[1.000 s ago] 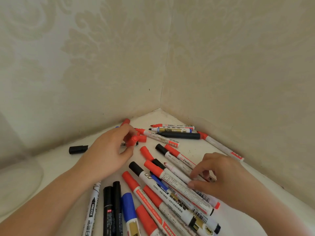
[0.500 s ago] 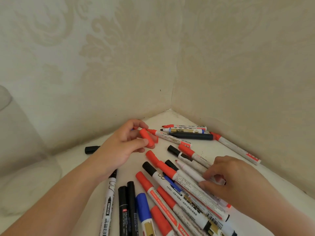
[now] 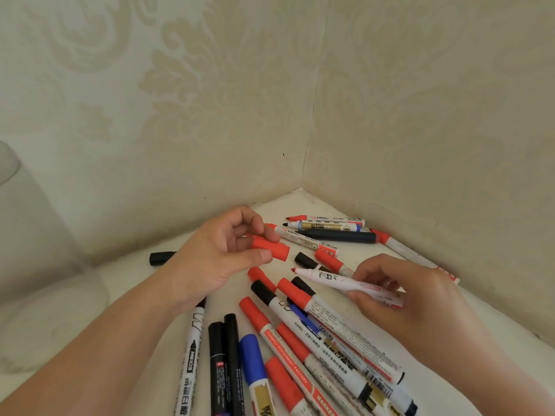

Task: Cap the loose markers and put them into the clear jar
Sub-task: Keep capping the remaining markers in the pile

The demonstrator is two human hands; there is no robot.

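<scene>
**Cap and Marker Aligned for Fitting**

The uncapped white-barrelled red marker (image 3: 345,283) was pinched in the curled fingers of the right hand (image 3: 399,298), clear of the surface, its bare red tip pointing toward 10 o'clock. The loose red plastic cap (image 3: 270,248) was gripped between thumb and fingers of the left hand (image 3: 216,253), its open end facing 4 o'clock. Tip and cap mouth were near each other but apart; this facing arrangement appeared intended to let the cap slide straight onto the tip.

From the marker, the cap lay at 10 o'clock. Below both hands, toward 6 o'clock, the pile of capped red, black and blue markers (image 3: 300,334) lay fanned across the white surface (image 3: 126,277). A second group of markers (image 3: 330,229) rested at 12 o'clock in the wall corner; at least one showed an exposed tip. A single black cap (image 3: 160,257) lay at 9 o'clock, just beyond the left wrist.

The clear jar (image 3: 27,244) stood at the far 9 o'clock edge, well apart from both hands. No markers could be seen inside it.
</scene>
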